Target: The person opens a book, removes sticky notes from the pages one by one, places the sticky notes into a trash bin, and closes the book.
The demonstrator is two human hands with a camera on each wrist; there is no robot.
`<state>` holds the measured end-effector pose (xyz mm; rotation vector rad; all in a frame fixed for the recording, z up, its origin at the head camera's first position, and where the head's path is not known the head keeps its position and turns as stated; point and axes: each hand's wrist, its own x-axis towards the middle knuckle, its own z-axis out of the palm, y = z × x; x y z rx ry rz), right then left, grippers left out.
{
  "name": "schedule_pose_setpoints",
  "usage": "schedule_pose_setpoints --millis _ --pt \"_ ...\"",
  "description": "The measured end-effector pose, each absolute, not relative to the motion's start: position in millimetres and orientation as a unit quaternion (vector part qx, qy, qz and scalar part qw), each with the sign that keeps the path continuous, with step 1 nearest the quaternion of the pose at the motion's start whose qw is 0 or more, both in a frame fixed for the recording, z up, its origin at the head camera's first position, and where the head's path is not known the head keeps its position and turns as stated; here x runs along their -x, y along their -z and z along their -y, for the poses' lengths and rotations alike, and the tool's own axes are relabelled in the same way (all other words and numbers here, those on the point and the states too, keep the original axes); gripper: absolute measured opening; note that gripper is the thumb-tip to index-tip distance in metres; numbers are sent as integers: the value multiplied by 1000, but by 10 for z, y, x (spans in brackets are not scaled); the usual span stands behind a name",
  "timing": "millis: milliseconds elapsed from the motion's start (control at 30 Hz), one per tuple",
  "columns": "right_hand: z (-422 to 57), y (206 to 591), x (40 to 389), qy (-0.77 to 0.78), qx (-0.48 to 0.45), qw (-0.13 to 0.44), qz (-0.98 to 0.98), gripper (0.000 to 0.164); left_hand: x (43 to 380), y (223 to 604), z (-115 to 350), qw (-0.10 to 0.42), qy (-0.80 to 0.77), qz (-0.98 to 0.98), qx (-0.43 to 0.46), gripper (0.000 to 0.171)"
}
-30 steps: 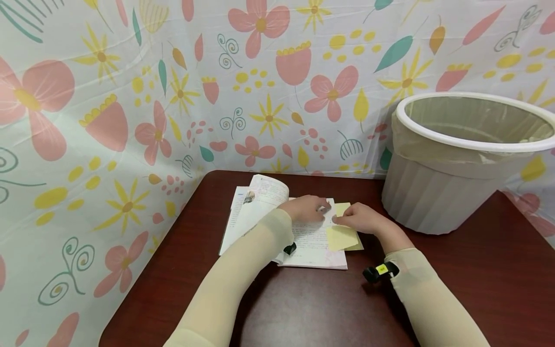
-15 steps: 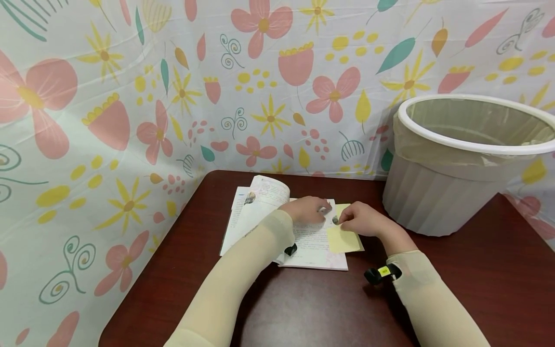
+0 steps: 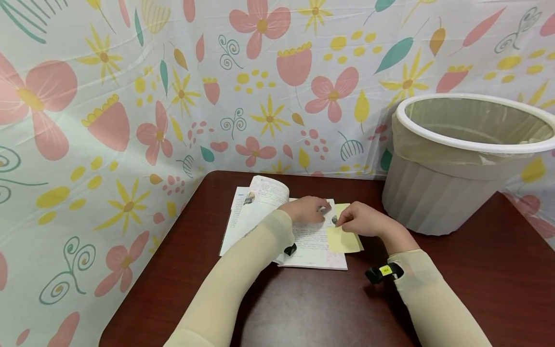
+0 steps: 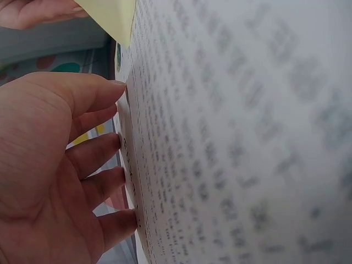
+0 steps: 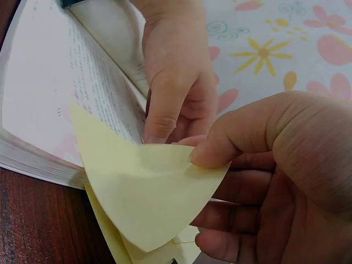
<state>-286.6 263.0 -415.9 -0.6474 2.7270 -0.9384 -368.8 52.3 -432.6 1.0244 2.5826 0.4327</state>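
Note:
An open book (image 3: pixel 310 250) lies on the table, its left pages curling up. My left hand (image 3: pixel 305 209) rests its fingertips on the right page, near the top; in the left wrist view its fingers (image 4: pixel 102 154) are slightly bent and touch the paper. My right hand (image 3: pixel 362 219) pinches a yellow sticky note (image 5: pixel 148 187) by one corner between thumb and fingers. That note bends upward in the right wrist view and overlaps the book's right edge. More yellow paper (image 5: pixel 104 223) shows beneath it, beside the book.
A grey trash bin (image 3: pixel 429 193) with a white rim and a liner stands at the table's back right. A flower-patterned curtain (image 3: pixel 269 96) hangs behind and to the left of the dark red wooden table (image 3: pixel 303 308).
My right hand has shifted slightly right and toward me, its fingertips drawing away from the page and uncovering a small dark picture. The left hand stays on the book.

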Motion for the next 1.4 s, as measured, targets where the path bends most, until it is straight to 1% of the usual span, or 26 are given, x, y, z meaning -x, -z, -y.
schedule_pose_setpoints --millis 433,900,1400 --pt "-2666 4132 2870 356 249 128 -892 22 3678 4336 -519 169 -155 -902 -365 51" --pt "-2616 4064 2825 379 262 165 -872 23 3706 4370 -519 166 -153 -904 -363 52" --pt "-2540 3975 2758 377 282 171 -866 21 3697 4376 -524 165 -157 -906 -356 50"
